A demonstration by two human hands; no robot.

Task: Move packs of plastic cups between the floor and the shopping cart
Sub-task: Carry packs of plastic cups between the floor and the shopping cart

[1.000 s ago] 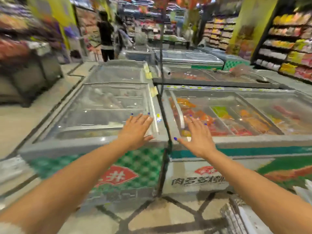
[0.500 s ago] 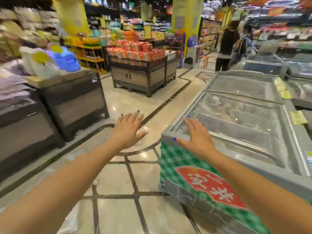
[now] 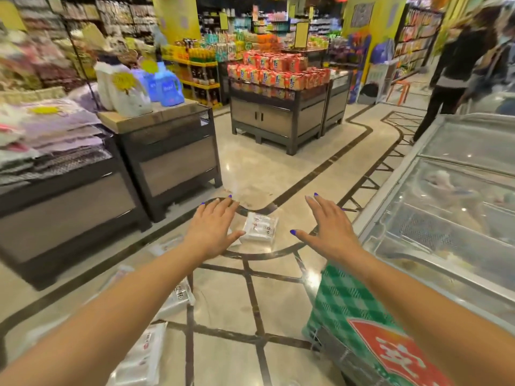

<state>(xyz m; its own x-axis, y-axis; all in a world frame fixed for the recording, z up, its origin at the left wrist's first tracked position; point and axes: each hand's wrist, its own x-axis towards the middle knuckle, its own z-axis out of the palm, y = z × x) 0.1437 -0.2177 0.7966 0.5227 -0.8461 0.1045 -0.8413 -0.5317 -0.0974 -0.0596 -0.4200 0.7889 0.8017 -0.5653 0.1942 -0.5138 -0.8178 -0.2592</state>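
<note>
Several clear packs of white plastic cups lie on the shiny tiled floor. One pack point(image 3: 259, 228) sits between my hands, farther off. Another pack point(image 3: 178, 298) shows under my left forearm, and a third pack point(image 3: 140, 358) lies near the bottom edge. My left hand point(image 3: 214, 228) is stretched out palm down with straight fingers, holding nothing. My right hand point(image 3: 330, 228) is also held out flat and empty, to the right of the far pack. No shopping cart is in view.
A chest freezer point(image 3: 434, 218) with glass lids and a green checked front stands at the right. Dark display counters point(image 3: 170, 157) with goods line the left. A stand of orange packets point(image 3: 278, 112) is ahead. Two people point(image 3: 457, 68) stand at the far right.
My view has swung left, from the freezers to the open aisle floor. The cup packs on the floor have come into view. Both hands stay stretched out, flat and empty.
</note>
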